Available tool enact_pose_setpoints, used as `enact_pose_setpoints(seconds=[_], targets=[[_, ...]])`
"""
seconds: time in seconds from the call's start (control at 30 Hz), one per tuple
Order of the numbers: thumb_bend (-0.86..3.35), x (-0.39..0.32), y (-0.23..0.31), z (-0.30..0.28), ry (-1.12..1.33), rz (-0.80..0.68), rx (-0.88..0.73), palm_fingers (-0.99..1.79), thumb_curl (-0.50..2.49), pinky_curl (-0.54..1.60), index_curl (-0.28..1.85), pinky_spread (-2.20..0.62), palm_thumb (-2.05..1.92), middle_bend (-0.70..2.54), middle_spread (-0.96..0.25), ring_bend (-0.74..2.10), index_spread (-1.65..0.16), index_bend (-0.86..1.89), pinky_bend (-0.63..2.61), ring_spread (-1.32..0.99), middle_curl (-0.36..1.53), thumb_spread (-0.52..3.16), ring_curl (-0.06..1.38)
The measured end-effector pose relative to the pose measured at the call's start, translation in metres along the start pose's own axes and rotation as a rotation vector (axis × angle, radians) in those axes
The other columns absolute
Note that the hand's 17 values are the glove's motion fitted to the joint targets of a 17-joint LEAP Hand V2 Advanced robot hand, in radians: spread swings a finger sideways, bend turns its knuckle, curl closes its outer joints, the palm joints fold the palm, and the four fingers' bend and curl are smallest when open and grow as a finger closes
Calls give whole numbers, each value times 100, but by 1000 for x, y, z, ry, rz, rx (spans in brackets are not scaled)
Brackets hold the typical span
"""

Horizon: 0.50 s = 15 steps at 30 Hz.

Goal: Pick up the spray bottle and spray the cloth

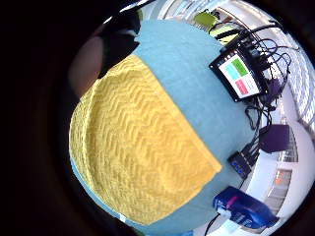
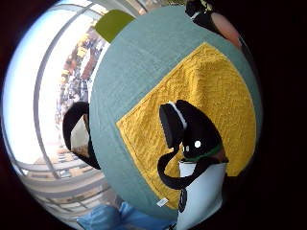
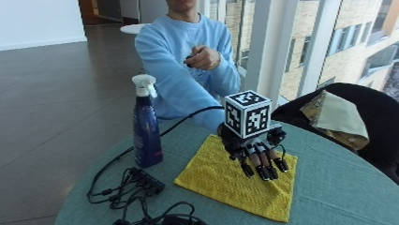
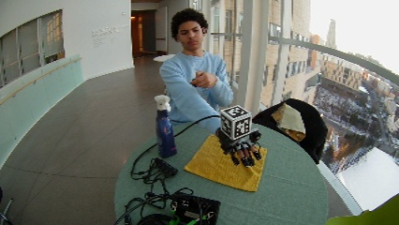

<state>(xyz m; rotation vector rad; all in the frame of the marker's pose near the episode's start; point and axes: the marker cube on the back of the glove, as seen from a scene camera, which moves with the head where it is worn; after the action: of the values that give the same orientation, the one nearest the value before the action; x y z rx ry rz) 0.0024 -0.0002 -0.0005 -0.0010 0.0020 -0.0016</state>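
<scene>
Gloved right hand (image 3: pixel 259 157) is hovering over the yellow cloth (image 3: pixel 233 180), fingers (image 3: pixel 267 169) relaxed and holding nothing, so reaching sideways for the upright spray bottle (image 3: pixel 146 126) risks tipping it onto the tabletop (image 3: pixel 336 187).

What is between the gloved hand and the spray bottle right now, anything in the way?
Nothing visible. The gloved right hand hovers over the yellow cloth, fingers extended. The spray bottle stands upright on the table beside the cloth, with only bare tabletop between. The cables lie nearer the camera, off that path.

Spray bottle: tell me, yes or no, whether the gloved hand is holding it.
No: the spray bottle stands alone beside the yellow cloth, while the gloved right hand hovers over the cloth.
</scene>
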Motion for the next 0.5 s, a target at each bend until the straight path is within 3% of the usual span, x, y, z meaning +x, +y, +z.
enact_pose_setpoints(seconds=[0.23,0.5], targets=[[32,8,-4,-4,3,5,2,52,12,16,19,16,53,30,-2,19,-31,27,34,3,16,75,10],[29,12,-3,-6,29,-3,1,51,16,21,25,19,57,28,-2,18,-37,23,31,4,21,99,13]])
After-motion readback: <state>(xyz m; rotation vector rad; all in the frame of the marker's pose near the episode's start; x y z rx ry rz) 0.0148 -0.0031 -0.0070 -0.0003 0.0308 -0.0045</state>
